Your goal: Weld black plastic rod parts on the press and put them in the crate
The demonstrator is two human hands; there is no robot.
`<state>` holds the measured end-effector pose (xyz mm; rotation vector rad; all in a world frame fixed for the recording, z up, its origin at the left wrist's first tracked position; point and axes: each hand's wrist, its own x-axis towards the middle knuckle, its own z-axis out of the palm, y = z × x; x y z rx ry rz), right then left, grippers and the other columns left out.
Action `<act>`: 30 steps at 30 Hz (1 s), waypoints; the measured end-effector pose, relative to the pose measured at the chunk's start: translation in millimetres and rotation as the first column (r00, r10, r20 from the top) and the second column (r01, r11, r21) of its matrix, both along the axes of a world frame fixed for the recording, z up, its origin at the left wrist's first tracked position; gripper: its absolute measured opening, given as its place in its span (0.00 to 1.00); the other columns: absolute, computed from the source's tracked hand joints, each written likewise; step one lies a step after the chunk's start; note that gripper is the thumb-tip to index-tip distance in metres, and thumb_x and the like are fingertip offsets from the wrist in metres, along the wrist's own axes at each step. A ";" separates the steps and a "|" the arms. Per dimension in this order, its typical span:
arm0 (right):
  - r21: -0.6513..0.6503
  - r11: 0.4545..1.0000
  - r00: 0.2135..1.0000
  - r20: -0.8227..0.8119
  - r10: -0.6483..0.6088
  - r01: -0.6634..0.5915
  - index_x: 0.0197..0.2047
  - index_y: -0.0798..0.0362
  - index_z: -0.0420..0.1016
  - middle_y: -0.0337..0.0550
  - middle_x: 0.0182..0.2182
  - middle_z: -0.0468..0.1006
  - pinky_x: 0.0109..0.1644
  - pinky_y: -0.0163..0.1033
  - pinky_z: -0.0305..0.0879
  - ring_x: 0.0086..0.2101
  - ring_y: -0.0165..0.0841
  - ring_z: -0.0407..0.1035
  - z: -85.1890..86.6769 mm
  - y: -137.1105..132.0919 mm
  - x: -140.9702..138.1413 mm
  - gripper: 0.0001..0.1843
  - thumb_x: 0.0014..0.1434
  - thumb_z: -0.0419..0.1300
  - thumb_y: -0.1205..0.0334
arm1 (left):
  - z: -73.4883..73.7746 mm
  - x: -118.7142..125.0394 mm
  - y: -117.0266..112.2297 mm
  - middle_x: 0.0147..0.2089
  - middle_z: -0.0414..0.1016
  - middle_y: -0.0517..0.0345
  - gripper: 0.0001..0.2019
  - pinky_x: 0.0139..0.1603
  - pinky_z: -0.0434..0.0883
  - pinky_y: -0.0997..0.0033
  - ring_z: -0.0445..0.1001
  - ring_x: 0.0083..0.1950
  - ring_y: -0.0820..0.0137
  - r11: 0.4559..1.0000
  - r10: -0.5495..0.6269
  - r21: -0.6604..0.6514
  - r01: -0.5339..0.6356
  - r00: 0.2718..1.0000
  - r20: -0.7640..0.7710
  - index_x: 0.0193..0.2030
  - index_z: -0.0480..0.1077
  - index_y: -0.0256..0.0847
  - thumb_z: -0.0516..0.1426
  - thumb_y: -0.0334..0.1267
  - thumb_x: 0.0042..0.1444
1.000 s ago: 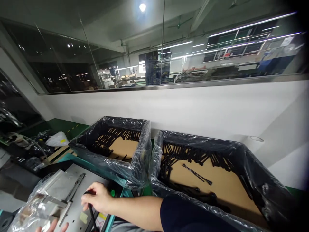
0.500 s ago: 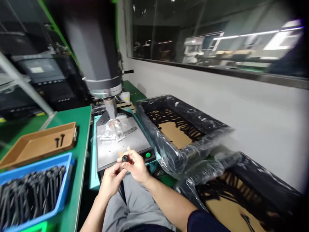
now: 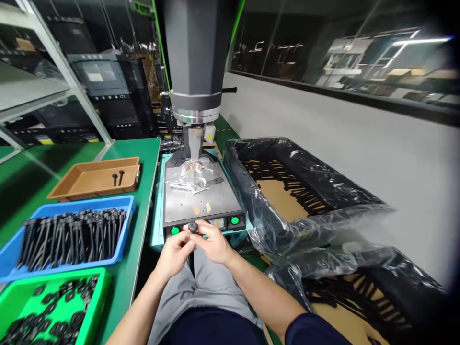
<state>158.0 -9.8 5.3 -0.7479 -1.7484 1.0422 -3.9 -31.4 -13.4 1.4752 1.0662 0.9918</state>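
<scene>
Just in front of the machine base, my right hand [image 3: 214, 243] pinches a small black round-headed part [image 3: 193, 227] between thumb and fingers. My left hand [image 3: 177, 252] is closed at the same part from the other side, its fingertips meeting those of the right. The lower portion of the part is hidden by my fingers. Beyond my hands lies the metal worktable of the press-like machine [image 3: 189, 206], with a clear plastic-wrapped fixture [image 3: 196, 175] under the machine's tip. Green buttons [image 3: 175, 231] sit on its front edge.
On the green bench at left stand a brown tray [image 3: 86, 189] holding two black pieces, a blue bin [image 3: 127, 230] of long black stems and a green bin [image 3: 102, 292] of black rings. Plastic-lined boxes [image 3: 345, 201] with black parts stand at right.
The view has swung left, bringing the green bin more into sight. My hands stay together at the black part, whose round head now faces up more plainly.
</scene>
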 end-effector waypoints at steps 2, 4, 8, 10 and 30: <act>0.022 1.000 1.000 0.004 -0.015 0.014 0.43 0.53 0.79 0.47 0.41 0.78 0.51 0.41 0.68 0.44 0.36 0.72 -1.6 0.0 -2.8 0.12 0.63 0.57 0.57 | -2.3 -1.3 -0.7 0.29 0.71 0.57 0.15 0.36 0.66 0.72 0.67 0.32 0.69 1.000 0.021 -0.002 -0.021 1.000 0.013 0.31 0.73 0.37 0.58 0.49 0.56; 0.032 0.999 1.000 0.005 -0.023 0.023 0.42 0.53 0.79 0.46 0.40 0.78 0.49 0.40 0.68 0.43 0.35 0.72 -2.5 -0.2 -5.9 0.12 0.63 0.57 0.57 | -3.7 -2.9 -1.8 0.29 0.71 0.57 0.15 0.36 0.66 0.72 0.67 0.32 0.69 1.000 0.030 -0.005 -0.030 0.999 0.014 0.31 0.73 0.38 0.59 0.50 0.56; 0.029 0.999 0.999 0.021 -0.037 0.036 0.40 0.53 0.79 0.46 0.39 0.77 0.47 0.39 0.68 0.42 0.35 0.72 -4.8 0.0 -11.2 0.10 0.62 0.59 0.58 | -4.9 -6.7 -3.5 0.29 0.71 0.57 0.15 0.35 0.65 0.72 0.66 0.31 0.69 1.000 0.028 -0.003 -0.028 0.999 0.022 0.30 0.73 0.38 0.59 0.49 0.55; 0.020 0.999 0.999 0.028 -0.041 0.041 0.40 0.54 0.78 0.45 0.39 0.77 0.46 0.38 0.69 0.42 0.35 0.72 -6.0 0.2 -13.5 0.09 0.62 0.59 0.58 | -5.9 -8.8 -4.2 0.29 0.71 0.57 0.14 0.35 0.65 0.72 0.66 0.31 0.69 1.000 0.029 0.005 -0.029 0.999 0.035 0.30 0.73 0.38 0.59 0.48 0.56; -0.250 0.958 0.989 -0.068 0.129 -0.142 0.54 0.51 0.70 0.48 0.44 0.79 0.52 0.47 0.70 0.43 0.38 0.74 -32.0 2.7 -37.8 0.22 0.57 0.64 0.56 | 22.6 -73.8 -61.0 0.34 0.76 0.57 0.11 0.40 0.68 0.70 0.72 0.36 0.67 0.891 0.446 -0.032 -0.452 0.887 -0.119 0.37 0.76 0.38 0.60 0.45 0.54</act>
